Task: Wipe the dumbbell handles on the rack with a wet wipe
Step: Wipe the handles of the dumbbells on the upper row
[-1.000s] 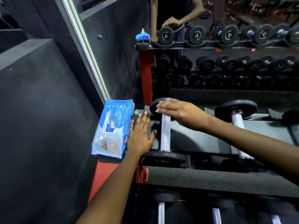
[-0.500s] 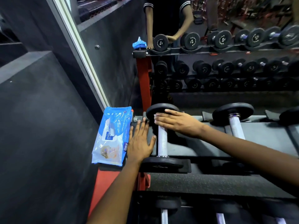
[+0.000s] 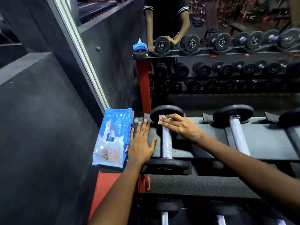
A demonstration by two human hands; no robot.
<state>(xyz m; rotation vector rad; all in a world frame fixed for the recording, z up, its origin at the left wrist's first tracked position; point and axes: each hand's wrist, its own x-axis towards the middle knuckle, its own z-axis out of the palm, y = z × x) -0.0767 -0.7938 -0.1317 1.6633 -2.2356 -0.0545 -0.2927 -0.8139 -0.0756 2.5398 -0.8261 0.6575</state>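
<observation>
The leftmost dumbbell [image 3: 167,143] lies on the top shelf of the rack [image 3: 203,135], black plates at each end and a knurled silver handle between. My right hand [image 3: 180,125] lies over the far end of that handle and presses a white wet wipe [image 3: 162,119] onto it; only an edge of the wipe shows under my fingers. My left hand [image 3: 141,143] rests flat, fingers spread, on the shelf just left of the dumbbell, touching a blue pack of wet wipes [image 3: 112,138].
A second dumbbell [image 3: 238,132] lies to the right on the same shelf, and more handles show on the lower shelf [image 3: 164,216]. A mirror ahead reflects the rack, rows of dumbbells and a person. A dark padded wall [image 3: 40,127] stands close on the left.
My right hand has slid along the handle toward the far plate, and the white wipe now shows under its fingers. My left hand has stayed flat on the shelf.
</observation>
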